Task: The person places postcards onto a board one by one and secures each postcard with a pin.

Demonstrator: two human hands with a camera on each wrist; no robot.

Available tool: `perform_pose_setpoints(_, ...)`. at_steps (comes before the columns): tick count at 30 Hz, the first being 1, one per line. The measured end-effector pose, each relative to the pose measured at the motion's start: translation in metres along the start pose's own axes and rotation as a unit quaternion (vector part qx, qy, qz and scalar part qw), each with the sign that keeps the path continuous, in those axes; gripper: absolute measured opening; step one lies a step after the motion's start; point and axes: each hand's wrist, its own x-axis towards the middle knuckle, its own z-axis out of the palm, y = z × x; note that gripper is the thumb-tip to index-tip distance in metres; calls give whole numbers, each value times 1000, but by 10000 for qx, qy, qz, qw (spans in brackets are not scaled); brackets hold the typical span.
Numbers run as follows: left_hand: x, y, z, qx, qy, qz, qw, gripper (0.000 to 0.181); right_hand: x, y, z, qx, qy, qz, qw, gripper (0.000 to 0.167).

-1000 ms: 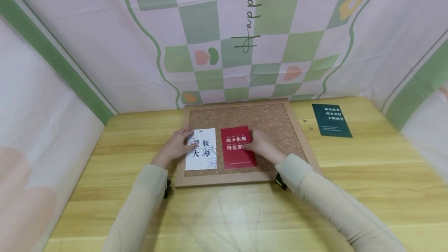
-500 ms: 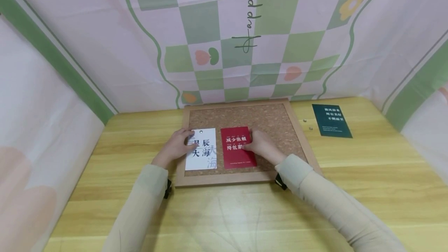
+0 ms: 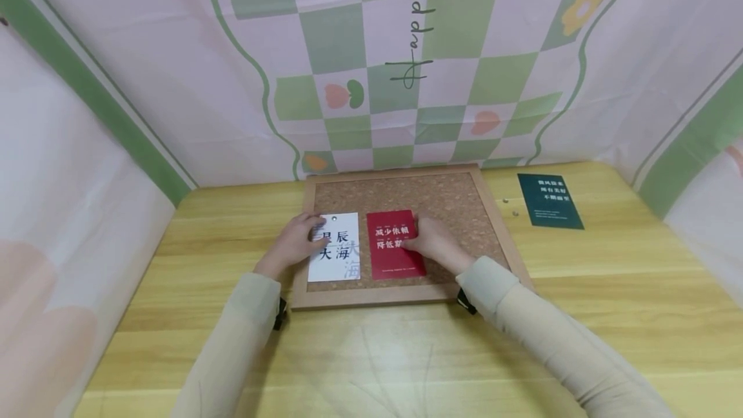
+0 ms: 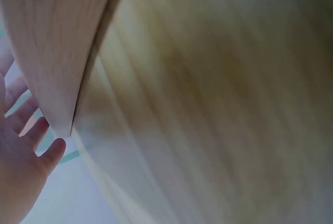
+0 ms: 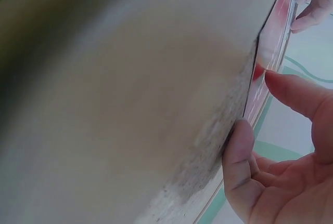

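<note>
On the framed cork board [image 3: 429,189] lie a white card [image 3: 342,263] with dark and pale characters and a red card [image 3: 397,266] with white characters. A small round pin [image 3: 333,218] shows at the white card's top. My left hand [image 3: 293,242] rests at that card's left edge, thumb and a fingertip on its face; the left wrist view has the fingers [image 4: 23,112] spread and slightly bent. With my right hand [image 3: 435,242] I hold the red card's right edge, thumb [image 5: 291,91] on its face. Bent fingers touch the cork beside it.
A dark green card [image 3: 550,200] lies on the wooden table [image 3: 604,289] to the right of the board. Two small pins [image 3: 515,213] sit between it and the frame. Patterned cloth [image 3: 441,82] hangs behind and at both sides.
</note>
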Motion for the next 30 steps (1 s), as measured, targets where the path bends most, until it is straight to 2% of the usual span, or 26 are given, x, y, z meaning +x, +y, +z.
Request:
perform_pose_setpoints(13,1,3,0,-203,177,154,9995,47,2,5,0,278,-69,-20,9996,54)
perform_pose_setpoints(21,5,22,-3,-499,181,-74,9986,49,4,8,-2,343,-217,-25,9992,52)
perform_pose_setpoints(30,11,46,3,-274,-10,415,9988,50,5,7,-8,397,-360,-219,9983,46)
